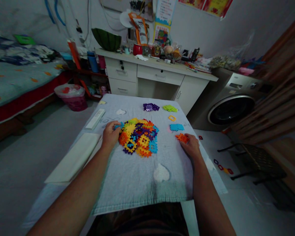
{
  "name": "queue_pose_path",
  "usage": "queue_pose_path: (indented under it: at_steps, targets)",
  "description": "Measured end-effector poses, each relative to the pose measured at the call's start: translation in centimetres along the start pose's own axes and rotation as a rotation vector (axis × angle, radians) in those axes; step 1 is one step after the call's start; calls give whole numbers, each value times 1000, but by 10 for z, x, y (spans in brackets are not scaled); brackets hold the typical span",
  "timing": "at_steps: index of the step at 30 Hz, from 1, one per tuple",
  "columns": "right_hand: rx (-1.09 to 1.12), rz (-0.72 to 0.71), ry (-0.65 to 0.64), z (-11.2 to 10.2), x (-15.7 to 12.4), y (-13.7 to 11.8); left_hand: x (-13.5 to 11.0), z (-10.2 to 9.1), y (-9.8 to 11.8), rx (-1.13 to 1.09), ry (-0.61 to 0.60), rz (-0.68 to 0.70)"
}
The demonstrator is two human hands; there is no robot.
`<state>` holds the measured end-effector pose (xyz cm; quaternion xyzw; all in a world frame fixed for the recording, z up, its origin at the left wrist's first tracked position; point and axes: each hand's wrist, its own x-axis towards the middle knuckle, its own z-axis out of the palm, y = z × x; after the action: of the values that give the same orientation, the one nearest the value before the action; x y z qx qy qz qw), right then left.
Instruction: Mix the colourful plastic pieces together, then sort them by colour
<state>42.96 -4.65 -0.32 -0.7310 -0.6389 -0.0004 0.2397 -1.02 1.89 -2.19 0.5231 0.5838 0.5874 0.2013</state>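
A heap of square, notched plastic building tiles (pixel 139 132) in yellow, purple, orange and blue lies mid-table. My left hand (pixel 110 136) is at the heap's left edge, its fingers closed on a blue building tile (pixel 118 126). To the right of the heap, my right hand (pixel 193 147) has its fingers around orange building tiles (pixel 182 137) resting on the cloth. Just beyond these is a group of blue tiles (pixel 176 127), then a single yellow frame tile (pixel 171 118). Purple tiles (pixel 151 107) and lime green tiles (pixel 170 108) sit in separate groups farther back.
A patterned cloth (pixel 142 183) covers the table. Along its left side are a white box (pixel 95 119) and a folded pale sheet (pixel 75 157). Loose tiles (pixel 220 167) lie on the floor beside a low chair (pixel 260 160). A cluttered desk (pixel 159 77) stands behind.
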Motion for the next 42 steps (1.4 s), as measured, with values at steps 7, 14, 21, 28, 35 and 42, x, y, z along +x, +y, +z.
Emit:
queue_pose_path:
  at_steps: [7,14,21,28,35,42]
  targets:
    - [23,3,106,-10,3,-31,1,-1,2,-13,-13,-22]
    - [189,-497,-208,-18,5,-150,1,-1,3,-39,-33,-30]
    - [127,-777,-449,0,1,-265,1,-4,10,-104,-38,-66]
    - [9,-765,-484,21,-3,-294,4,-6,9,-194,-24,-120]
    - [153,-726,-387,20,-1,-284,3,-4,9,-235,-17,-155]
    - [221,-519,-243,-8,24,-217,3,-2,2,-191,-21,-108]
